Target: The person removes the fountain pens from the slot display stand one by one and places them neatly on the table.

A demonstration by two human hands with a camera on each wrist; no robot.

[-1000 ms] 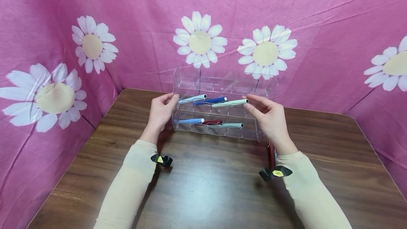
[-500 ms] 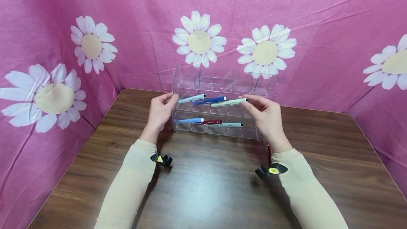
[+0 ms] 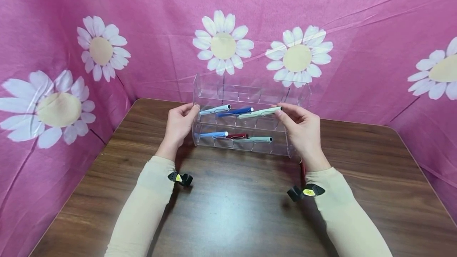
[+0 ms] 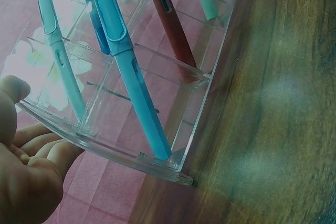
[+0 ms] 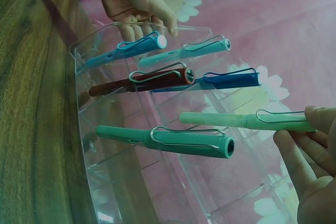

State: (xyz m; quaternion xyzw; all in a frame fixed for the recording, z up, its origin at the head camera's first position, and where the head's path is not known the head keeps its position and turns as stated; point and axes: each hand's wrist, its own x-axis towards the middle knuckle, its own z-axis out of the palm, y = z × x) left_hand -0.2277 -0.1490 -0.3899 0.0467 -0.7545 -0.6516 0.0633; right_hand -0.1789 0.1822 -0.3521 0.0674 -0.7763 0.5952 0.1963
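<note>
A clear acrylic pen rack (image 3: 246, 150) with stepped compartments stands on the table, tiers facing me. My left hand (image 3: 180, 124) grips its left side panel, thumb on the near side and fingers behind, as the left wrist view shows. With thumb and fingers, my right hand (image 3: 303, 132) pinches the capped end of a pale green pen (image 5: 220, 120), whose other end sits in the upper tier. Beside it in that tier lie a dark blue pen (image 3: 235, 112) and a light blue pen (image 3: 215, 110). The lower tier holds a blue pen (image 4: 137, 95), a dark red pen (image 4: 170, 27) and a teal pen (image 5: 178, 142).
Something dark red (image 3: 302, 167) lies on the table by my right wrist, mostly hidden by the arm. Wood-grain table (image 3: 221, 209) spreads before the rack. A pink curtain with daisies (image 3: 160, 50) hangs close behind it. Each sleeve carries a black wrist camera (image 3: 294, 193).
My right hand shifts slightly left, then back right, and the capped end of the pale green pen now sits a little further right and higher. My left hand keeps its grip on the rack.
</note>
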